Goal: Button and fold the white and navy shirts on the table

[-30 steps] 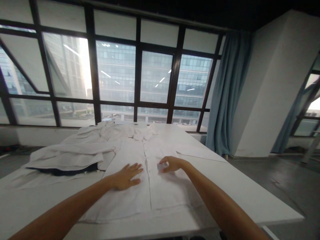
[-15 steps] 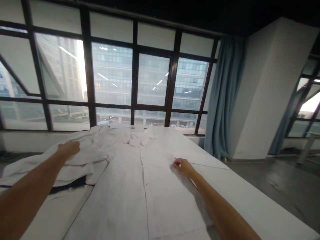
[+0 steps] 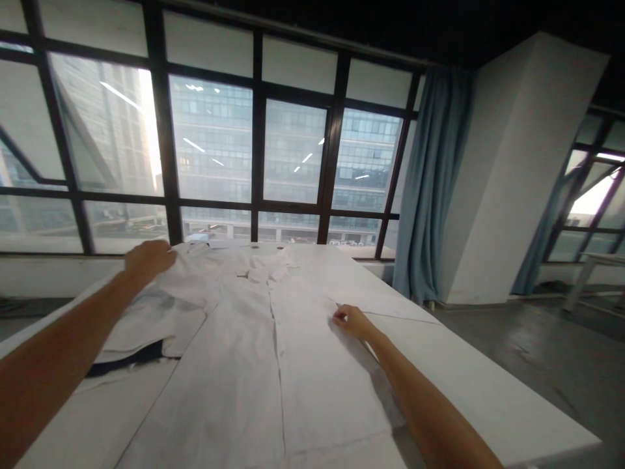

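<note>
- A white button-front shirt point(image 3: 254, 365) lies spread face up along a white table point(image 3: 488, 397), filling the lower middle of the frame, its collar point(image 3: 261, 268) pointing to the upper middle, toward the windows.
- The shirt's front placket runs as a straight line from the collar down to the bottom edge of the frame, slightly left of centre.
- The left hand point(image 3: 149, 257) sits at middle left, at the far shoulder of the shirt, fingers curled over a bunched fold of the sleeve point(image 3: 161, 306); it appears to be gripping that cloth, though the fingertips are hidden behind the hand.
- The sleeve cloth lies crumpled below that hand, and a dark garment point(image 3: 122, 361) peeks out from under it at lower left.
- The right hand point(image 3: 352, 320) rests at centre right, on the shirt's right side edge, fingers bent and pinched narrowly at the fabric; whether cloth is truly caught between them cannot be told.
- Just beyond the right hand, a flat white sleeve or panel point(image 3: 385, 305) stretches toward the right edge of the table.
- Both forearms reach in from the bottom corners of the frame.
- Tall dark-framed windows point(image 3: 254, 150) fill the upper left and middle; a blue curtain point(image 3: 430, 189) hangs at upper right beside a white wall.
</note>
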### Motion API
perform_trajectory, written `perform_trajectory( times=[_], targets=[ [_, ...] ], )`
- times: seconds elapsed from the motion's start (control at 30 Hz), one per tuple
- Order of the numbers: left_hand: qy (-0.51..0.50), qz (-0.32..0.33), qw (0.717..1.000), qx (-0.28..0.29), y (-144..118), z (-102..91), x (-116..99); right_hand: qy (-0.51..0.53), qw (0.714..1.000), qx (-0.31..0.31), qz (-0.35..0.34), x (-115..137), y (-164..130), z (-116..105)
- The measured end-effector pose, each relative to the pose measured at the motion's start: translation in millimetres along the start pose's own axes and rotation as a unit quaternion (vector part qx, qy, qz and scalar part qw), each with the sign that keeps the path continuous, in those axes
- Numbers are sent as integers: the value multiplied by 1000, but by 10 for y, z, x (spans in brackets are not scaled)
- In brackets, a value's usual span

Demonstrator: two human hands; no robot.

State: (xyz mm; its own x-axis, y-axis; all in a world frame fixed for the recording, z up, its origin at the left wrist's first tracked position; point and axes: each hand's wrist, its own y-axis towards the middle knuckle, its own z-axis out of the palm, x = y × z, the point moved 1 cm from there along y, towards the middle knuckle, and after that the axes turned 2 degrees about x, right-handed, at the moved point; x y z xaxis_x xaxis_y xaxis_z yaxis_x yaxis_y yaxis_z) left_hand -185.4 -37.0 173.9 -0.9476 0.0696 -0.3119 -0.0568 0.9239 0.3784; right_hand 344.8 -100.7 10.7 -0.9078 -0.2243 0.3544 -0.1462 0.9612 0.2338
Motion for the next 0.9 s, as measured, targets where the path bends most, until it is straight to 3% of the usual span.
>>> perform_trajectory(
  times=[0.03,0.07,0.17,0.2,0.23,0.3,0.4,0.5,0.6,0.73,0.9],
  targets=[
    [33,-6,998,-44,-171,38,-351,-1,1000,1,-1,-6,1,6],
    [46,29,997,-45,-368,125,-697,-3,1000,0,-2,-13,1,13],
    [23,155,983,90,-958,539,-1478,-5,1000,-2,-11,-27,-12,27],
    [6,208,963,171,-1105,675,-1617,-6,1000,-1,-15,-28,-18,29],
    [-3,248,945,216,-1205,779,-1687,-8,1000,1,-19,-27,-24,29],
    [8,283,928,242,-1253,890,-1646,-9,1000,3,-27,-11,-34,26],
    [81,238,946,204,-1077,908,-1299,-6,999,0,-45,52,-36,17],
    [137,203,932,268,-923,958,-914,1,998,-1,-61,166,-32,10],
    [141,210,916,310,-909,1076,-685,8,997,-1,-80,328,-49,-11],
    [95,244,925,275,-936,1126,-644,23,993,2,-112,584,-122,-81],
    [63,235,941,236,-900,834,-880,109,985,34,-128,856,-196,-94]
  ],
)
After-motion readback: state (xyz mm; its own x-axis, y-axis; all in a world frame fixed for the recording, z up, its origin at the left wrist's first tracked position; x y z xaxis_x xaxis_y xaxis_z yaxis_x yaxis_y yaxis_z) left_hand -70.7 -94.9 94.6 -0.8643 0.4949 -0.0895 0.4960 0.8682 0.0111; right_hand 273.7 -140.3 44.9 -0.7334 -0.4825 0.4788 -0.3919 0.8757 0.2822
